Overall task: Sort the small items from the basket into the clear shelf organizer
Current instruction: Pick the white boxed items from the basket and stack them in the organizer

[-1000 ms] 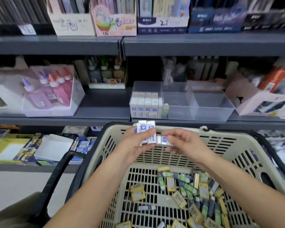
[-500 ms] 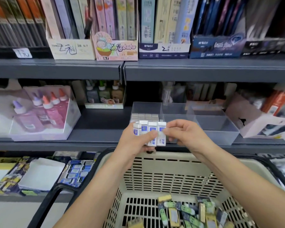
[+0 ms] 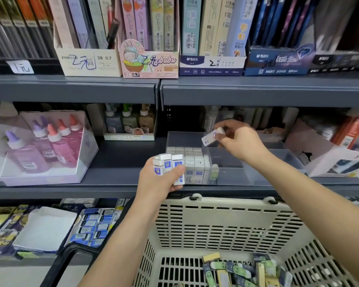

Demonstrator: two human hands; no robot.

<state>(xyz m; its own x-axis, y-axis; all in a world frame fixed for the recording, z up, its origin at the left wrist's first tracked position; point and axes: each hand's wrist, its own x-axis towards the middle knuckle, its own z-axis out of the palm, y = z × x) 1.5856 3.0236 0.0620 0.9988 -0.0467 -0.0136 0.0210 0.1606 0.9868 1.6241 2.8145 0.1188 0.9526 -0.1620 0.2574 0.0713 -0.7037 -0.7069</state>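
While many wrapped green and yellow erasers point(image 3: 236, 269) lie unsorted in the slotted plastic basket point(image 3: 226, 207), the left hand point(image 3: 158, 183) grips three boxy white erasers point(image 3: 168, 164) in curled fingers point(image 3: 174, 189); beyond, the right hand point(image 3: 240, 142) pinches a fourth eraser point(image 3: 212, 137) over the clear organizer point(image 3: 257, 172), whose left compartment point(image 3: 192, 158) looks nearly full.

Grey metal middle shelf point(image 3: 120, 158) as landmark. Above it: upper shelf point(image 3: 71, 90), upright stationery boxes point(image 3: 87, 61). On its left end: glue-bottle display box point(image 3: 50, 146). Below it: flat packs point(image 3: 93, 226), pale floor point(image 3: 15, 276).

Head view, forward-down, close over basket point(image 3: 226, 216)
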